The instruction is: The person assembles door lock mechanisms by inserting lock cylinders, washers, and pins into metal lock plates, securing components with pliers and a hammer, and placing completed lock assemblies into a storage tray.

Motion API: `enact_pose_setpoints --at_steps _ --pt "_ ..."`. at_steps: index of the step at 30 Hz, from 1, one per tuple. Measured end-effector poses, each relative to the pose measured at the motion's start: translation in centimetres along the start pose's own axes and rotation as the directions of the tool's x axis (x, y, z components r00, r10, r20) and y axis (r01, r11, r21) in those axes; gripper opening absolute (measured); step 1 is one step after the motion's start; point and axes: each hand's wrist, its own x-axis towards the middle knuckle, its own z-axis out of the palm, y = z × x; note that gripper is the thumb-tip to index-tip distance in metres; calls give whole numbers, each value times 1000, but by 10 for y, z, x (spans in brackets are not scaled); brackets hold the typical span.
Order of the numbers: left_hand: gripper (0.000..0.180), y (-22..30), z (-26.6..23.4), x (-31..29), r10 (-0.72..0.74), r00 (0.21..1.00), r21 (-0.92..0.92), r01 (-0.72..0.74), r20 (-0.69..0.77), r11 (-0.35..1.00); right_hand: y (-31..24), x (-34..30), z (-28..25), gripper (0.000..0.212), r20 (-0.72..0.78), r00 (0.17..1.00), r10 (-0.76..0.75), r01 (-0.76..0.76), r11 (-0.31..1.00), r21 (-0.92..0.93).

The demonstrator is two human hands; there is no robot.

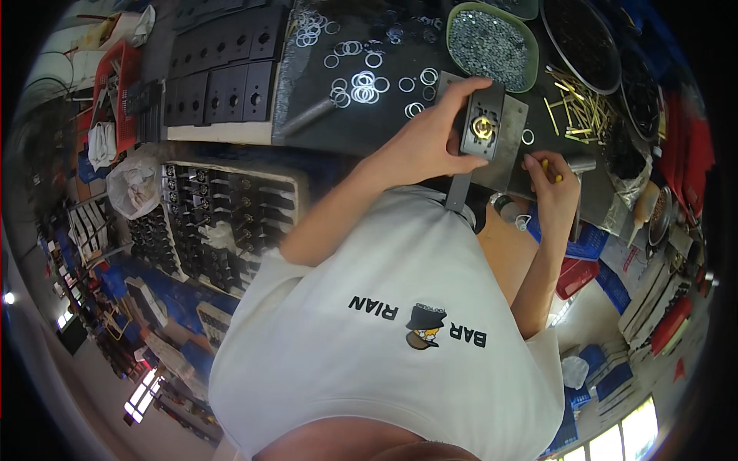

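Note:
My left hand (430, 138) grips a dark rectangular metal lock-like block (489, 146) between thumb and fingers. A round brass-coloured piece (483, 128) sits in the middle of its face. The block is over a grey metal plate (513, 131) on the bench. To its right, my right hand (555, 184) is closed, with a short yellow stick (546, 167) between the fingers. Beside that hand is a metal cylinder (583, 164), partly hidden behind it. One loose metal ring (527, 137) lies between the plate and my right hand.
Many metal rings (365, 87) and a grey rod (307, 115) lie on the dark bench. A green bowl (492, 46) holds small metal parts. Yellow sticks (580, 111) are scattered at the right. Dark plates (231, 92) are lined up at left, above a tray of dark assemblies (300, 192).

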Motion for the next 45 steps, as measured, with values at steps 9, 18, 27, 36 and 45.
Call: enact_pose_setpoints --at_steps 9,18,27,36,45 --pt "21 -1 -75 -13 177 930 697 107 -322 709 4 -7 9 17 -134 920 -368 266 838 -476" --pt "24 -12 -72 -3 112 932 738 196 -345 646 1 3 -25 33 -273 921 -279 389 609 691" --pt "15 22 -36 -7 195 889 494 40 -414 868 14 30 -15 50 -287 806 -518 444 208 871" --pt "22 53 0 -4 478 849 511 -314 -226 800 22 31 -7 45 -338 852 -400 432 172 885" --pt "30 52 15 1 329 917 592 -138 -227 794 20 32 -10 46 -284 862 -420 402 223 888"
